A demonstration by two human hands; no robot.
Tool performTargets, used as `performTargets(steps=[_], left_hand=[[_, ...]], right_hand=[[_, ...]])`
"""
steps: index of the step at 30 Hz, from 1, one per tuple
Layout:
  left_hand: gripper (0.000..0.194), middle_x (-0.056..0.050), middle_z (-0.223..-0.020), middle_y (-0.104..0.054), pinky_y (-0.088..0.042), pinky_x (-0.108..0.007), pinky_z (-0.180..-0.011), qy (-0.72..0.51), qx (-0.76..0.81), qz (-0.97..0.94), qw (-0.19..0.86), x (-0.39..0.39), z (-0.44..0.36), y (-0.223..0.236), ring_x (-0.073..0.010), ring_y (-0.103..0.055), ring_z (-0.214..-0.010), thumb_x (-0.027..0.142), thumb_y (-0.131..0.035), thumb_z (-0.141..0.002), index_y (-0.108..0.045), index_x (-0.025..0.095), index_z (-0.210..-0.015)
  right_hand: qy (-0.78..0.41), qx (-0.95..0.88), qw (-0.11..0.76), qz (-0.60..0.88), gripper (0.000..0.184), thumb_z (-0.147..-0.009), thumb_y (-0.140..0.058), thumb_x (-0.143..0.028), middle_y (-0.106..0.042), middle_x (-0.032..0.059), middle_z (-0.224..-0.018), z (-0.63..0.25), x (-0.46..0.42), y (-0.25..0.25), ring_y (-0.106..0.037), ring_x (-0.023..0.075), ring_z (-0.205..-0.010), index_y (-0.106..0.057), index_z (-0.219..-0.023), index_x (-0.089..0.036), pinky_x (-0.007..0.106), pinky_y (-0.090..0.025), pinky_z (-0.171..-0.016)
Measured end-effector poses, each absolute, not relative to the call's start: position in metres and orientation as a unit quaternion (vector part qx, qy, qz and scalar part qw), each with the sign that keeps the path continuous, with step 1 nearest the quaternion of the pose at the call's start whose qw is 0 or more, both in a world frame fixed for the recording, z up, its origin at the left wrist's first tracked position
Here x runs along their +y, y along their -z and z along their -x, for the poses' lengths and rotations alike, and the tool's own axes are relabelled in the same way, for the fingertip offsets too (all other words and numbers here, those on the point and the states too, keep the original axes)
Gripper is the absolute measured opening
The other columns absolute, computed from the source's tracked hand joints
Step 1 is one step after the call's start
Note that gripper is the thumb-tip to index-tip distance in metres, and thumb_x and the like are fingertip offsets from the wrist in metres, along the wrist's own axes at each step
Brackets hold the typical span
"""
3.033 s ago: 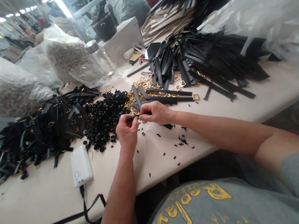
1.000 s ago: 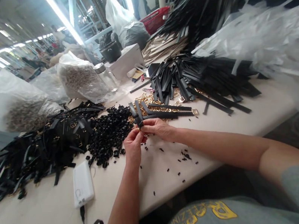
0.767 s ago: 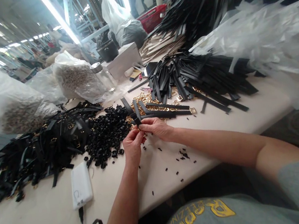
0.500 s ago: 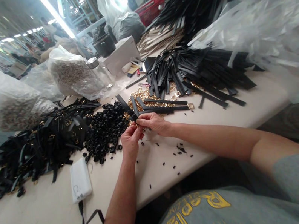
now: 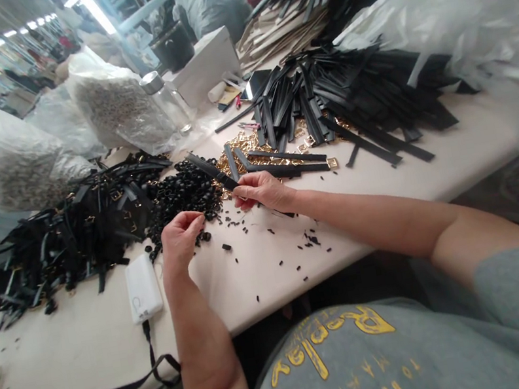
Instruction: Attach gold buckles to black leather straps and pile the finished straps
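Left hand off the strap, now apart from the right. Half a second earlier both sets of fingertips met at its near end. Thumb and forefinger were drawn close together; I could not tell whether anything small sat between them.

Right hand, at about 12 o'clock from my body, gripped the black strap by its near end. The free end pointed to 10 o'clock from that grip, reaching over the edge of the heap of black loops. By my reading, the right fingers alone controlled it, leaving the left free to work separately.

Left hand lay between 8 and 9 o'clock of the right, just beside the loops' near edge. Gold buckles lay beyond the right hand, at 12; loose black straps spread at 1. Buckled straps were heaped at 10, with a white power bank nearer me. Small black bits dotted the tabletop.
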State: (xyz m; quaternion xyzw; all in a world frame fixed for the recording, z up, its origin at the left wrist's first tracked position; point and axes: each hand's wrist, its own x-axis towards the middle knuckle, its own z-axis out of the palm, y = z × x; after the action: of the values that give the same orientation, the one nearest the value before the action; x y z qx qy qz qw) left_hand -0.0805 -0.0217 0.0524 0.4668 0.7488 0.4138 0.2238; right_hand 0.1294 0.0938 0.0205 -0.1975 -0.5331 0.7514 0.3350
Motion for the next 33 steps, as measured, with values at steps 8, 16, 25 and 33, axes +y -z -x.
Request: performTargets(steps=[8,16,25,33], left_hand=[[0.022,-0.003,-0.072,-0.067,-0.041,-0.031,-0.066,-0.256,0.808,-0.527,0.059,-0.012,0.073,-0.038,-0.0195,-0.058,-0.067,0.043,-0.066,-0.073,-0.070,0.022,-0.075],[0.012,-0.004,-0.072,-0.061,-0.041,-0.033,-0.070,-0.221,0.812,-0.540,0.004,-0.004,0.063,-0.030,-0.0209,-0.055,-0.069,0.033,-0.065,-0.072,-0.064,0.022,-0.066],[0.034,-0.004,-0.083,-0.069,-0.049,-0.021,-0.060,-0.605,0.612,-0.314,0.400,0.001,0.054,-0.037,-0.0142,-0.066,-0.072,0.038,-0.080,-0.059,-0.058,0.018,-0.075],[0.032,-0.001,-0.079,-0.070,-0.053,-0.013,-0.060,-0.674,0.525,-0.224,0.469,0.001,0.048,-0.042,-0.0091,-0.067,-0.069,0.028,-0.085,-0.056,-0.059,0.018,-0.072]], right_hand=[[-0.738,-0.560,0.321,0.198,0.039,-0.075,-0.077,-0.046,-0.068,0.0040,-0.068,-0.130,0.090,-0.022,-0.062,0.0091,-0.055,-0.058,-0.076,-0.012,0.017,-0.052,-0.051],[-0.733,-0.572,0.305,0.208,0.029,-0.079,-0.075,-0.036,-0.067,0.0035,-0.066,-0.128,0.088,-0.022,-0.059,0.0079,-0.052,-0.058,-0.074,-0.012,0.015,-0.050,-0.049],[-0.719,-0.582,0.300,0.234,0.022,-0.083,-0.069,-0.026,-0.065,0.0018,-0.061,-0.130,0.088,-0.026,-0.055,0.0060,-0.046,-0.057,-0.071,-0.012,0.013,-0.046,-0.044],[-0.716,-0.588,0.292,0.235,0.022,-0.083,-0.069,-0.026,-0.064,0.0011,-0.060,-0.128,0.086,-0.024,-0.055,0.0055,-0.045,-0.056,-0.072,-0.012,0.012,-0.045,-0.043]])
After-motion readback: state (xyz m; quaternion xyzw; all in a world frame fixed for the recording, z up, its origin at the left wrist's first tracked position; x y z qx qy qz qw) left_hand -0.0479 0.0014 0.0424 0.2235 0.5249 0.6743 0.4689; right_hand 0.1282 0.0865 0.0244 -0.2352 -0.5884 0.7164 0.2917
